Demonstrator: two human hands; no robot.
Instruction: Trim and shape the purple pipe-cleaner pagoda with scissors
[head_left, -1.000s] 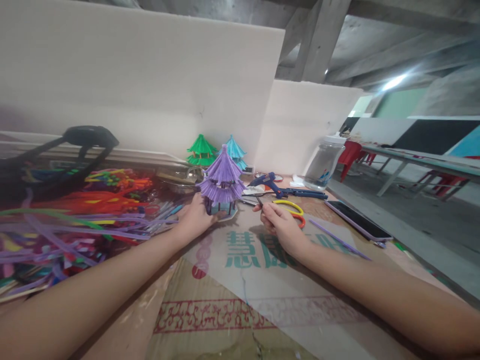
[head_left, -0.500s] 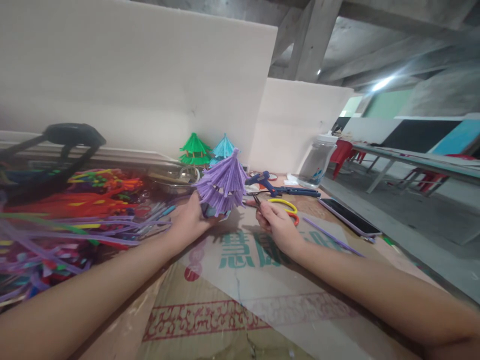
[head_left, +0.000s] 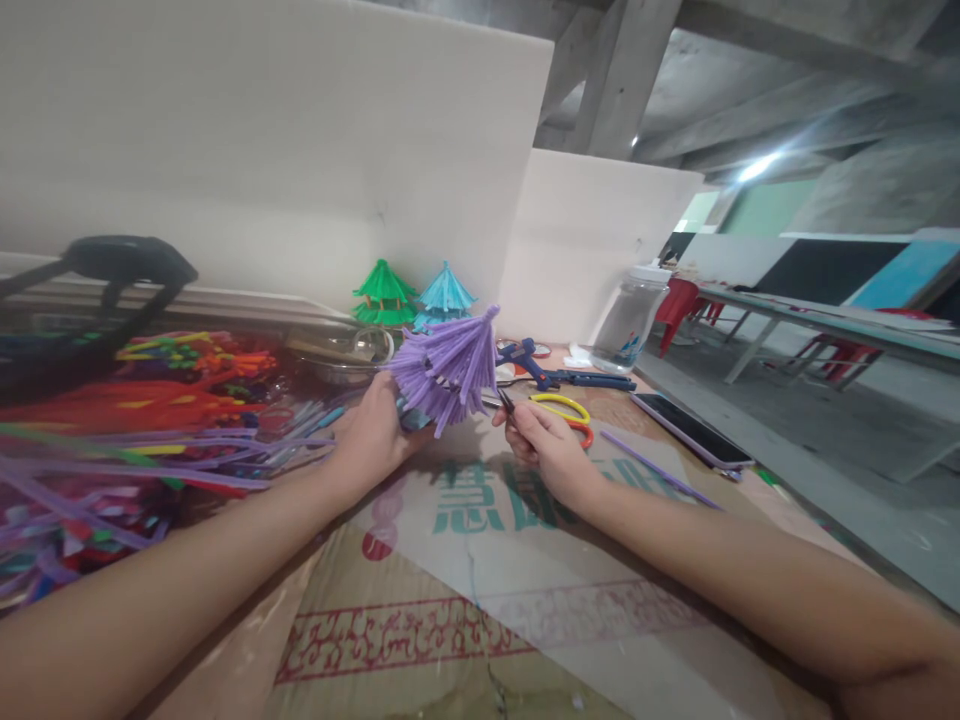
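My left hand is closed around the base of a purple two-tier model pavilion made of pipe cleaners. The model is held above the table, its peak tipped to the right. Most of its base is hidden behind my fingers. In my right hand, thumb and fingers pinch dark tweezers, whose tips lie close to the right edge of the purple roof; I cannot tell whether they touch it. Scissors with yellow and orange handles lie just behind that hand.
Green and blue models stand against the white board. A glue gun, clear bottle, phone and loose purple pipe cleaner are at the right. Heaped pipe cleaners and a glass bowl fill the left.
The purple model has tilted, its peak now leaning right towards the tweezers. My right hand has shifted slightly left, and the whole view has moved a little.
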